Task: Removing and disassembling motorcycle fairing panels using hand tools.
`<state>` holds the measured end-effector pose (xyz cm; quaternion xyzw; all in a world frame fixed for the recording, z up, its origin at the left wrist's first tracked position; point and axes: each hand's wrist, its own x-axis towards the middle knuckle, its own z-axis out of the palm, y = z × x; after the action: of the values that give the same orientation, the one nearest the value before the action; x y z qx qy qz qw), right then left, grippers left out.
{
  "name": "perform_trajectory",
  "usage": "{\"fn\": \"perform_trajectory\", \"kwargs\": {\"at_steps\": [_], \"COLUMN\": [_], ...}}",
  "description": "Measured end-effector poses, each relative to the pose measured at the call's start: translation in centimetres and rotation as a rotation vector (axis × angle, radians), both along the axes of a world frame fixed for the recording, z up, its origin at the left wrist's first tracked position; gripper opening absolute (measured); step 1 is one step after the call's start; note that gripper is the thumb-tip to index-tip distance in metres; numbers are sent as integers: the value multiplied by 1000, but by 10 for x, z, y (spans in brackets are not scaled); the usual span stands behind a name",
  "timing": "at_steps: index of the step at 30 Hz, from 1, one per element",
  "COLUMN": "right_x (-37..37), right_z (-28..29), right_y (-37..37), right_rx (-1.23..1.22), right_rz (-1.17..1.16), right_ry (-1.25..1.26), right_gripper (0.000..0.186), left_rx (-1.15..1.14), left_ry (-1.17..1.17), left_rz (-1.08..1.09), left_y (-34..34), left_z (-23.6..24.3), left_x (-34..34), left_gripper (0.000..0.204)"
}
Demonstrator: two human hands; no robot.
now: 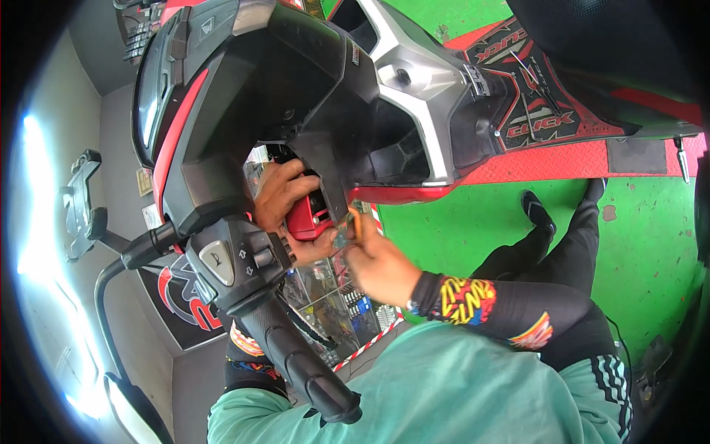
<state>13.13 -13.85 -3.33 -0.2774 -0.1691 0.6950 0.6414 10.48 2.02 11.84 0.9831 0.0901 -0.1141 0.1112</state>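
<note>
A black, silver and red scooter (296, 81) fills the upper part of the view. My left hand (281, 194) reaches in below its dark front cover, behind the handlebar grip (292, 355). Its fingers curl over a red body panel (299, 222), and the thumb shows at the panel's lower edge. Close beside it on the right, my right hand (381, 263) is closed around a small tool with a teal and orange handle (342, 238). The tool's tip is hidden near the panel edge, so its exact kind does not show.
A brake lever and a mirror stalk (107, 296) stick out at left, near a phone holder (83, 207). Loose tools (534, 111) lie on the scooter's footboard mat. Beneath are a red metal ramp (569, 159) and green floor (436, 237). A glass display case (325, 296) stands beyond my arms.
</note>
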Motion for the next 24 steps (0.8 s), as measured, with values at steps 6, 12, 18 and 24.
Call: {"fn": "perform_trajectory", "kwargs": {"at_steps": [6,12,18,24], "right_x": [22,-1,-5,-26], "right_z": [-17,-26,-32,-28], "right_y": [11,49,48,57], "right_rx": [-119,-240,-205,-302], "right_rz": [115,182,221,88], "right_ry": [-269,-377,-615,-625], "right_gripper": [31,34,36,37], "left_rx": [29,1,-11,-70], "left_ry": [-17,-15,8,-7], "left_rz": [47,65,59,65], "left_y": [-4,-7,-6,-3], "left_z": [-1,-5,-1,-7], "left_x": [-8,-6,-6,-8], "left_gripper": [61,62,63,63]}}
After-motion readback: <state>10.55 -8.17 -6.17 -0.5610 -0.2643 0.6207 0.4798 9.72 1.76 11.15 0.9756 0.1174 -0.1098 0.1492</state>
